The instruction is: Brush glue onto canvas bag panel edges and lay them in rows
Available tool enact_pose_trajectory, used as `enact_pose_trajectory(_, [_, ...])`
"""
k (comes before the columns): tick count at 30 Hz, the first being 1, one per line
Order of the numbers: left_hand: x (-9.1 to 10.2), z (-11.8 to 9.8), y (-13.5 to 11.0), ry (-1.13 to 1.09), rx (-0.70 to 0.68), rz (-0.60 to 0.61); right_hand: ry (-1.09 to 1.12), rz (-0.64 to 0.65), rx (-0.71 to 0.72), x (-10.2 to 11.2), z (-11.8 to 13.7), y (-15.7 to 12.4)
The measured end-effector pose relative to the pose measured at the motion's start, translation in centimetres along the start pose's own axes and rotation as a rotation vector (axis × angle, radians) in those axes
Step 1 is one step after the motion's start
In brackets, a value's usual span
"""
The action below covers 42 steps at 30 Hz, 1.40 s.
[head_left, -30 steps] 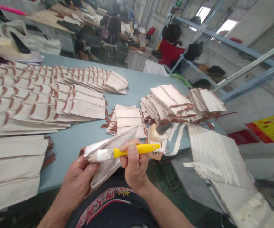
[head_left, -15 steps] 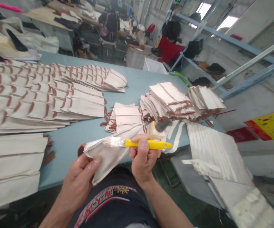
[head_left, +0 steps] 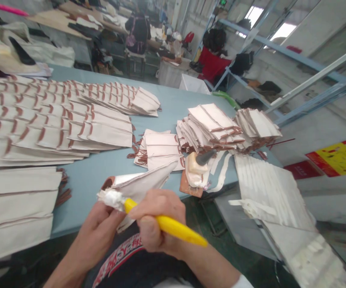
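My right hand (head_left: 161, 224) grips a yellow-handled paintbrush (head_left: 179, 229), its whitish bristle end lying at the near left end of a pale fabric piece (head_left: 149, 180). That piece has a brown end and is held by my left hand (head_left: 102, 220), whose fingers are partly behind the brush head. Whether the bristles touch the fabric or hover just over it, I cannot tell. Beyond my hands, a small stack of pale pieces with brown edges (head_left: 162, 148) lies on the table. To its right stands a cream block-like container with a dark conical top (head_left: 197, 168).
Overlapping rows of pale pieces (head_left: 56, 120) cover the left of the blue-green table (head_left: 86, 192). Taller stacks (head_left: 215, 124) stand toward the right. A slanted board with white strips (head_left: 275, 188) adjoins the right edge. A person (head_left: 137, 32) sits in the background.
My right hand has swung the brush left and down, from above the fabric's middle to its near left end. The fabric has tilted, and the block-like container's base has come into view.
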<state>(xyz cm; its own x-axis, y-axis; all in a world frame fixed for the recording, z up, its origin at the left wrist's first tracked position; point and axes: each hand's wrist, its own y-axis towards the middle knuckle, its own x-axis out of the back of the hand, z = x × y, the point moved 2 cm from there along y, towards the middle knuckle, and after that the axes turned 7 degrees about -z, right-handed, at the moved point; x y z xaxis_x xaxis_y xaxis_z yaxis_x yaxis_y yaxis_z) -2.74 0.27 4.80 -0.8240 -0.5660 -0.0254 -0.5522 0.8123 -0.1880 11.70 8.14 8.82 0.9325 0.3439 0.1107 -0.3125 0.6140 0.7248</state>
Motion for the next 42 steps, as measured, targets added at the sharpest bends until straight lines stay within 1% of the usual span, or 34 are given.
enact_pose_trajectory(3, [0.9, 0.8, -0.1, -0.145, 0.176, 0.075, 0.09, -0.249, -0.25, 1.5, -1.2, -0.1])
enact_pose_trajectory(4, [1.1, 0.8, -0.1, -0.178, 0.211, 0.092, 0.13, -0.277, -0.301, 1.8, -1.6, 0.1])
enact_pose_trajectory(5, [1.2, 0.8, 0.0, -0.199, 0.232, 0.115, 0.167, -0.256, -0.335, 1.9, -2.1, 0.6])
enact_pose_trajectory(6, [1.3, 0.7, 0.0, -0.214, 0.243, 0.137, 0.201, -0.19, -0.343, 1.9, -2.5, 1.1])
enact_pose_trajectory(8, [1.4, 0.5, 0.1, -0.229, 0.252, 0.17, 0.238, -0.026, -0.299, 1.3, -3.0, 2.2])
enact_pose_trajectory(9, [1.4, 0.5, 0.1, -0.236, 0.256, 0.172, 0.241, 0.025, -0.266, 1.0, -3.2, 2.6])
enact_pose_trajectory(10, [1.4, 0.5, 0.1, -0.247, 0.263, 0.163, 0.234, 0.046, -0.232, 0.7, -3.4, 3.0])
enact_pose_trajectory(12, [1.5, 0.5, 0.2, -0.278, 0.287, 0.122, 0.23, 0.006, -0.178, 0.4, -3.4, 3.3])
enact_pose_trajectory(14, [1.6, 0.3, 0.1, -0.291, 0.316, 0.09, 0.269, -0.077, -0.164, 0.3, -3.4, 3.3])
enact_pose_trajectory(15, [1.7, 0.2, 0.1, -0.288, 0.324, 0.087, 0.294, -0.09, -0.163, 0.3, -3.3, 3.2])
enact_pose_trajectory(16, [1.6, 0.0, 0.1, -0.279, 0.328, 0.093, 0.31, -0.071, -0.165, 0.3, -3.3, 3.1])
enact_pose_trajectory(19, [1.5, -0.7, 0.2, -0.291, 0.288, 0.107, 0.265, 0.075, -0.169, -0.2, -3.6, 3.1])
enact_pose_trajectory(20, [1.4, -0.9, 0.2, -0.299, 0.272, 0.101, 0.227, 0.094, -0.165, -0.3, -3.8, 3.2])
enact_pose_trajectory(21, [1.3, -1.1, 0.3, -0.304, 0.264, 0.091, 0.188, 0.084, -0.148, -0.5, -4.0, 3.2])
enact_pose_trajectory(23, [1.2, -1.5, 0.4, -0.303, 0.271, 0.077, 0.104, 0.022, -0.065, -0.7, -4.5, 3.4])
enact_pose_trajectory(26, [0.9, -2.2, 0.8, -0.294, 0.332, 0.081, -0.052, -0.034, 0.133, -0.9, -5.0, 3.6])
enact_pose_trajectory(27, [0.8, -2.4, 1.1, -0.293, 0.346, 0.084, -0.103, -0.034, 0.167, -1.0, -5.2, 3.6])
enact_pose_trajectory(29, [0.9, -2.9, 1.6, -0.282, 0.358, 0.092, -0.186, -0.027, 0.183, -1.3, -5.6, 3.9])
enact_pose_trajectory(31, [1.3, -3.0, 2.2, -0.268, 0.345, 0.125, -0.223, -0.031, 0.17, -1.4, -6.0, 4.4])
enact_pose_trajectory(33, [2.0, -2.8, 2.7, -0.212, 0.295, 0.178, -0.219, -0.062, 0.16, -1.4, -6.5, 5.1])
enact_pose_trajectory(35, [2.9, -2.0, 2.8, -0.077, 0.196, 0.238, -0.218, -0.117, 0.114, -1.0, -7.2, 6.0])
enact_pose_trajectory(37, [3.6, -1.0, 2.7, 0.096, 0.086, 0.279, -0.237, -0.174, 0.038, -0.6, -8.2, 6.7])
enact_pose_trajectory(40, [3.7, 0.4, 2.1, 0.275, -0.045, 0.294, -0.262, -0.224, -0.06, -0.4, -9.7, 7.4])
enact_pose_trajectory(42, [3.3, 0.8, 1.8, 0.336, -0.128, 0.285, -0.254, -0.246, -0.076, -0.6, -10.3, 7.6])
